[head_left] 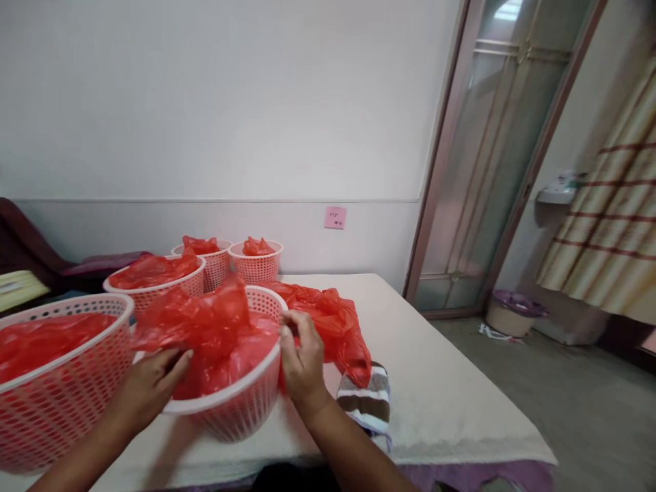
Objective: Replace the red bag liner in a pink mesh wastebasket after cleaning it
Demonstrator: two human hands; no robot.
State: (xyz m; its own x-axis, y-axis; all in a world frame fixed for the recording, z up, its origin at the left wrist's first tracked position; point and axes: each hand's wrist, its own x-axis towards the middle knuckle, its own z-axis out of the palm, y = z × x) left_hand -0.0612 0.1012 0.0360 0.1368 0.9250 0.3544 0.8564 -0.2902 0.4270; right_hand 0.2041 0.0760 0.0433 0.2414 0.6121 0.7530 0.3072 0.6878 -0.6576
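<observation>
A white plastic basket [246, 403] with perforated sides stands in front of me, tilted a little. Inside it a thin red plastic bag [215, 328] lies crumpled and puffs up above the rim. With its thumb and fingers closed, my left hand [154, 383] pinches the bag at the near left side of the basket. My right hand [303, 355] grips the basket's right rim, its fingertips partly hidden. Just past that hand, loose red plastic bags [328, 314] lie heaped on the cream cloth [435, 383], partly over a striped folded fabric [366, 403].
On my left stands another basket [61, 403] lined with red plastic. Behind are a third lined basket [154, 280] and two smaller ones [256, 263] near the wall. A pink note [335, 217] is on the wall. Beyond the cloth's right edge, a bin [512, 314] stands on the floor.
</observation>
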